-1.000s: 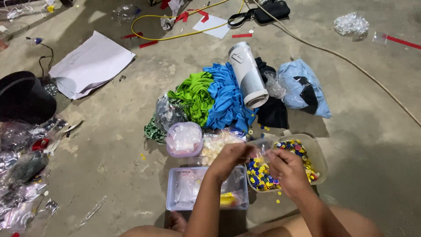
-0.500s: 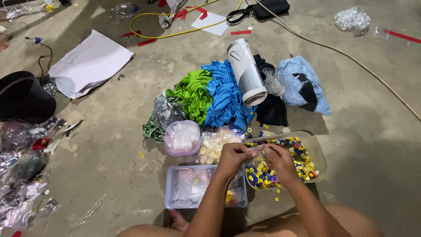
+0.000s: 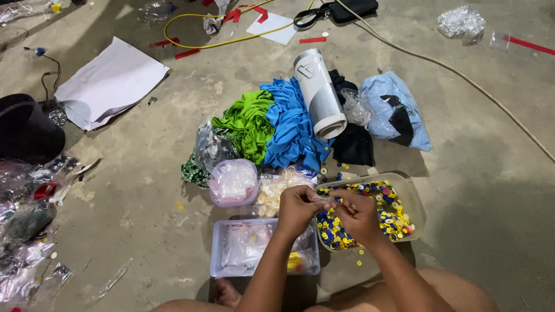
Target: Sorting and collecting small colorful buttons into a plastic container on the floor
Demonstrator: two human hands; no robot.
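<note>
My left hand (image 3: 298,208) and my right hand (image 3: 357,215) meet above a clear plastic tub (image 3: 415,203) full of small yellow, blue and red buttons (image 3: 388,214). Between the fingertips of both hands is a small clear plastic bag (image 3: 324,198); what it contains is too small to tell. Below my left forearm sits a rectangular clear box (image 3: 228,254) holding little plastic packets. A round clear container (image 3: 233,182) and a bag of pale buttons (image 3: 276,189) lie just left of my hands.
Green cloth (image 3: 245,124), blue cloth (image 3: 292,124), a white roll (image 3: 319,92) and a bagged blue garment (image 3: 393,110) lie behind the tub. White paper (image 3: 110,84) and a black pot (image 3: 26,130) are at the left. Yellow cable (image 3: 191,40) and a rope (image 3: 474,81) cross the concrete floor.
My hands have drawn together over the button tub's left end and now pinch the small clear bag between them; a second ago the right hand was reaching into the buttons.
</note>
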